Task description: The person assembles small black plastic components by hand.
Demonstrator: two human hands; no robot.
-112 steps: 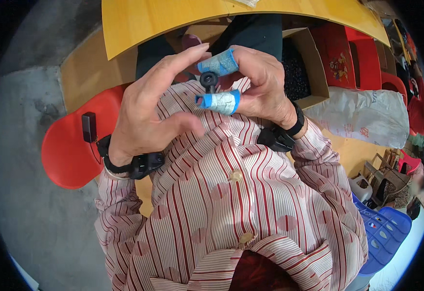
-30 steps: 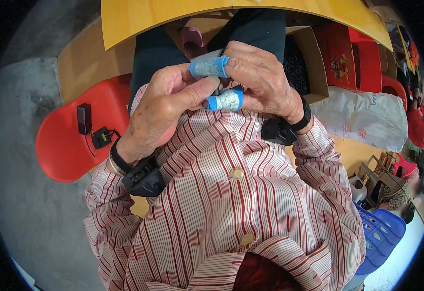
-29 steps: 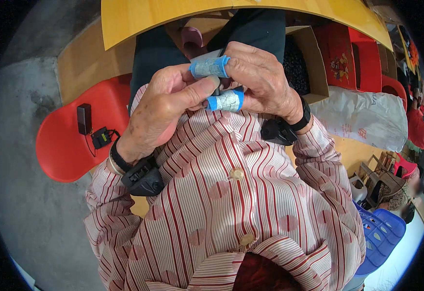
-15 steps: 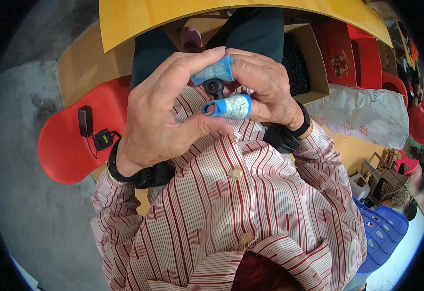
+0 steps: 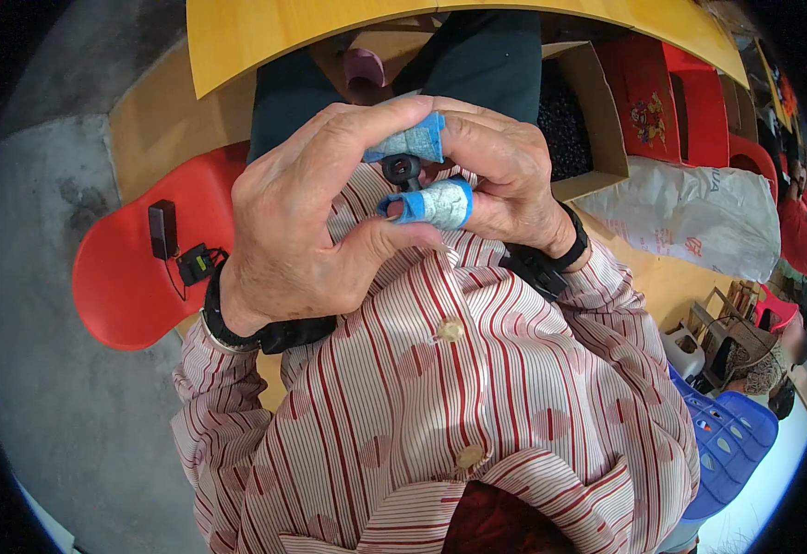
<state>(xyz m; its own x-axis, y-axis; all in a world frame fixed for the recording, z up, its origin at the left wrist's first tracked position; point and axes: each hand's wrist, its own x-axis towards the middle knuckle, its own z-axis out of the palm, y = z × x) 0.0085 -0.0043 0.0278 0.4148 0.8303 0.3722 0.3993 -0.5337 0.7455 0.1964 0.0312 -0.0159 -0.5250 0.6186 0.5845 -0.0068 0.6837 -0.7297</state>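
Observation:
A small black part with a ring-shaped end point(image 5: 401, 169) sits between the thumb and index finger of my right hand point(image 5: 514, 166). Both of these fingers wear blue-edged wraps: one on the index finger point(image 5: 411, 140), one on the thumb point(image 5: 436, 204). From the left, my left hand point(image 5: 297, 217) curves around the wrapped fingertips. Its index finger lies along the upper wrap, and its thumb reaches beneath the lower one. The other fingers of my left hand are partly hidden, as is the lower end of the black part.
Beyond my hands is the yellow table edge point(image 5: 477, 6). A red chair point(image 5: 113, 286) on the left carries a black box and a small cabled device. At right are an open carton point(image 5: 611, 138) of small black pieces, a pale plastic sack point(image 5: 690, 217) and a blue plastic seat point(image 5: 736, 443).
The black part and the wrapped fingers have shifted slightly left. The part's ring end has turned a little. Both hands keep nearly the same pose.

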